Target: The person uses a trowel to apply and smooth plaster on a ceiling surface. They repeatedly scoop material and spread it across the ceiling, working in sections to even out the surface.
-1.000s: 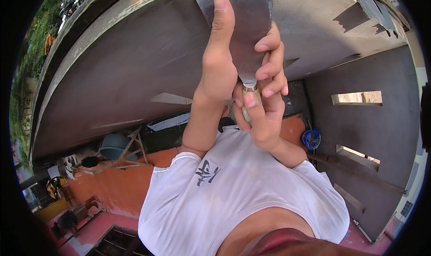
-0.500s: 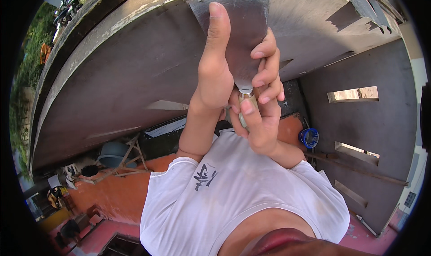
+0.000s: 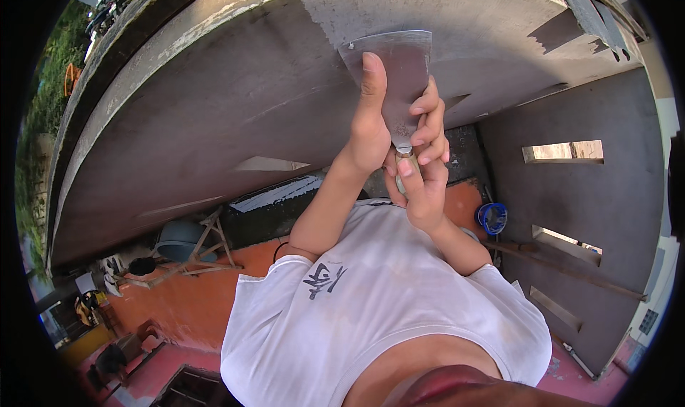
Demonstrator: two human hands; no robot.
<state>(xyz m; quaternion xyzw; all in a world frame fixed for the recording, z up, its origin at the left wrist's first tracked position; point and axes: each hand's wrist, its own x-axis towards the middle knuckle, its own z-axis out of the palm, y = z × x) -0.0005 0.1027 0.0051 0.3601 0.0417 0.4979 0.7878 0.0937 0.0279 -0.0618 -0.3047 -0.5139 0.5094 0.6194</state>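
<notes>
A wide-bladed putty knife (image 3: 408, 71) is held up before a grey plastered wall (image 3: 235, 86). My right hand (image 3: 426, 193) is closed round its pale handle (image 3: 402, 183), thumb on the near side. My left hand (image 3: 369, 132) clasps the blade, its thumb raised along the blade's left side. Fingers that seem to be the left hand's curl round the right edge from behind. The blade's broad edge lies at the wall, where a darker area meets a paler one; whether they touch I cannot tell. A little grey residue sits near the blade's neck.
A second grey wall with slot openings (image 3: 564, 151) stands at right. A blue bucket (image 3: 491, 218) is near its foot. At left are a grey-green tub (image 3: 178, 241) and a wooden frame (image 3: 214, 246). Torn sheet metal (image 3: 596, 21) hangs at upper right.
Both hands and the putty knife have come down the wall, closer to my body and slightly right. Paler wall surface now shows where the blade was.
</notes>
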